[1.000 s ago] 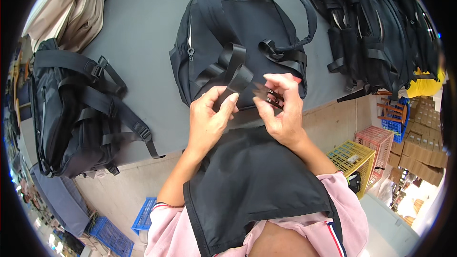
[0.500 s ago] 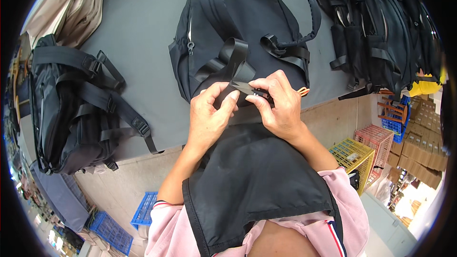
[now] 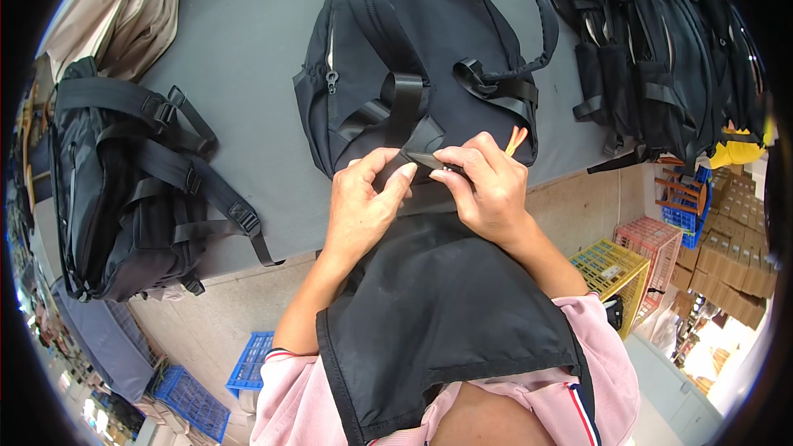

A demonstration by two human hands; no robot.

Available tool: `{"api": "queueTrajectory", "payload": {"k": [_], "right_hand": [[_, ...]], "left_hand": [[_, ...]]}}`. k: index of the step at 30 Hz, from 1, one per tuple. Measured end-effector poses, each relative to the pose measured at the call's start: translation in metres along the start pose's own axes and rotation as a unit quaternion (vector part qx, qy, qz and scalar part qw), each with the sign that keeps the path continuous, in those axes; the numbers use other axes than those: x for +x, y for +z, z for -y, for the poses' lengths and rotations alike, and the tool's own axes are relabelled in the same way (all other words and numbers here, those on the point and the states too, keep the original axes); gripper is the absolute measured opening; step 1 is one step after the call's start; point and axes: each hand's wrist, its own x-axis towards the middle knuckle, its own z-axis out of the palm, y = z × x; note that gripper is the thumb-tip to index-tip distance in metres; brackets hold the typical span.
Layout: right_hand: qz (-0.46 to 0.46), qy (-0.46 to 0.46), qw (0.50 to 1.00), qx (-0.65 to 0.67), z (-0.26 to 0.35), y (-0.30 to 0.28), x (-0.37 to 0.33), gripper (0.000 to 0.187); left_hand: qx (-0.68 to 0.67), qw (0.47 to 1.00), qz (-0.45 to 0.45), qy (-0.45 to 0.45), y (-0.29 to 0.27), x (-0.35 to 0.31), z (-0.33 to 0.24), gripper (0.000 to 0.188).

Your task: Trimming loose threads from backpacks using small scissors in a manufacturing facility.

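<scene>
A black backpack (image 3: 450, 29) lies on the grey table with its shoulder straps toward me. Over its lower part, a loose black webbing strap (image 3: 402, 111) loops and folds. My left hand (image 3: 363, 194) pinches the near end of this strap between thumb and forefinger. Close beside it, my right hand (image 3: 487, 182) is closed on a small dark piece with a grey pointed tip (image 3: 423, 160), which meets the strap end; its kind is mostly hidden. Two orange-yellow prongs (image 3: 517, 140) stick up behind the right knuckles. Whether they belong to that piece, I cannot tell.
Another black backpack (image 3: 136, 206) lies on the table (image 3: 239, 58) at left, its buckled straps spread out. Beyond it is a beige bag (image 3: 124, 16). Several black backpacks (image 3: 661, 58) stand in a row at right. Yellow (image 3: 611, 268), pink and blue crates sit on the floor.
The webbing loop over the backpack has shifted and stands straighter. My right hand has turned slightly, and the orange-yellow prongs now point upward. Both hands stay close together.
</scene>
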Motion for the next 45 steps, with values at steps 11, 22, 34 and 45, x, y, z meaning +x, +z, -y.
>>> {"api": "queueTrajectory", "payload": {"k": [11,22,34,45], "right_hand": [[-0.011,0.104,0.987,0.124,-0.001,-0.014,0.006,0.020],[0.060,0.055,0.980,0.179,0.016,0.003,0.048,0.032],[0.216,0.081,0.972,0.038,0.011,0.067,0.000,0.036],[-0.007,0.186,0.965,0.188,-0.015,0.032,0.018,0.025]], "left_hand": [[-0.020,0.997,0.072,-0.007,0.000,-0.007,0.002,0.018],[0.049,0.957,-0.261,0.121,-0.039,0.003,0.014,0.011],[0.314,0.922,-0.226,-0.013,-0.022,0.046,0.091,0.034],[-0.463,0.877,-0.096,-0.091,0.013,0.028,0.012,0.027]]}}
